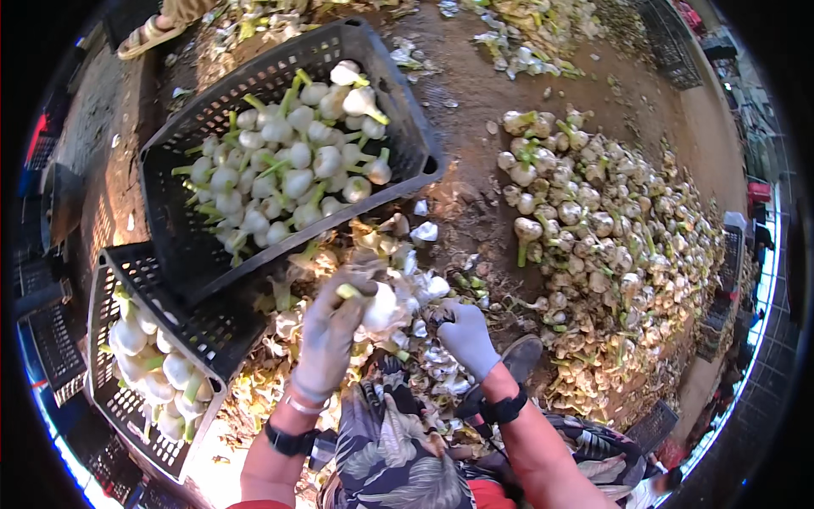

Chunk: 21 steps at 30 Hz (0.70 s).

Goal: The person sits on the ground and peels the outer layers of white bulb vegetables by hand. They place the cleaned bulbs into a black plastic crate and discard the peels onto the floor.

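My left hand [331, 324], in a thin, soiled light glove, is closed around the green stem of a white garlic bulb [380, 306]. To the right of that bulb, my gloved right hand [467, 337] is curled over something dark and small whose kind I cannot tell. Peeled garlic bulbs [299, 156] with cut green stems fill much of a black plastic crate [324, 223] at the upper left. Loose garlic skins [439, 375] lie below and between my hands. A large heap of unpeeled garlic bulbs [598, 223] spreads over the ground at the right.
A second black crate [210, 407] with larger white garlic bulbs [159, 375] stands at the lower left, partly under the first. A sandaled foot [151, 37] of another person is at the upper left. Garlic debris [521, 51] lies along the top; a crate [668, 44] stands upper right.
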Each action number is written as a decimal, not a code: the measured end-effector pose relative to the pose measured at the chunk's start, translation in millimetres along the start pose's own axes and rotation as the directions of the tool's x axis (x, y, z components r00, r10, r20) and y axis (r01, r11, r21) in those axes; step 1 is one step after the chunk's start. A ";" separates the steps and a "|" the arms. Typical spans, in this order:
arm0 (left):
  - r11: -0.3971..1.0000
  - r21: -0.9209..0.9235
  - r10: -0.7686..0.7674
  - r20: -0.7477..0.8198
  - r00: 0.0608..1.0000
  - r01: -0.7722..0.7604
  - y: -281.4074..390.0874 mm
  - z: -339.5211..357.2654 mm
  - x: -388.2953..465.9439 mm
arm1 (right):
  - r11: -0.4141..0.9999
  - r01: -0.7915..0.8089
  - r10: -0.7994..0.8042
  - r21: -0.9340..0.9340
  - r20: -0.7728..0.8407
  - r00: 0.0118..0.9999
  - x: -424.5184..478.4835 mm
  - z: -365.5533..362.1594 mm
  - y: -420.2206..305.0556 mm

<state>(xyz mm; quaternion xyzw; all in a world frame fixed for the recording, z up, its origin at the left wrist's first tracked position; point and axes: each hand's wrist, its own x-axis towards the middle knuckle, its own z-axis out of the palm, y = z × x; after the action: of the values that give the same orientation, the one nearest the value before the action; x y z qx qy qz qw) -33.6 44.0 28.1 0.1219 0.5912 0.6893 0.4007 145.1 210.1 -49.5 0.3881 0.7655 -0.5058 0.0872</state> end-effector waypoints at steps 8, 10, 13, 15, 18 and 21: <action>0.624 0.714 0.664 -0.272 0.697 -0.316 74.3 -25.3 37.2 | 0.999 -0.027 0.036 0.023 -0.696 0.717 74.2 -94.7 93.2; 0.685 0.618 0.652 -0.287 0.701 -0.384 68.8 -19.3 37.2 | 0.908 -0.014 0.302 0.418 -0.633 0.713 101.0 -99.8 86.6; 0.855 0.406 0.423 -0.185 0.887 -0.323 50.5 -2.8 23.2 | 0.774 0.031 0.450 0.632 -0.583 0.676 128.3 -85.9 77.4; 0.839 0.489 0.172 0.178 0.969 -0.239 49.3 8.8 24.3 | 0.715 0.132 0.457 0.686 -0.602 0.655 132.7 -69.8 88.4; 0.906 0.418 -0.102 0.379 0.920 -0.072 18.7 32.1 29.0 | 0.813 0.044 0.435 0.581 -0.657 0.616 133.4 -65.6 135.4; 0.900 0.376 -0.364 0.374 0.853 0.219 -20.7 32.1 39.2 | 0.932 -0.131 0.331 0.337 -0.647 0.687 124.4 -84.6 143.0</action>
<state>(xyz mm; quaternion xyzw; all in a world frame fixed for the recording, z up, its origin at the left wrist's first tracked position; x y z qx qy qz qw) -30.0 93.9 5.9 0.2437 0.6016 0.4695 0.5986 179.6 371.0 -176.0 0.6511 0.6115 -0.4051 -0.1950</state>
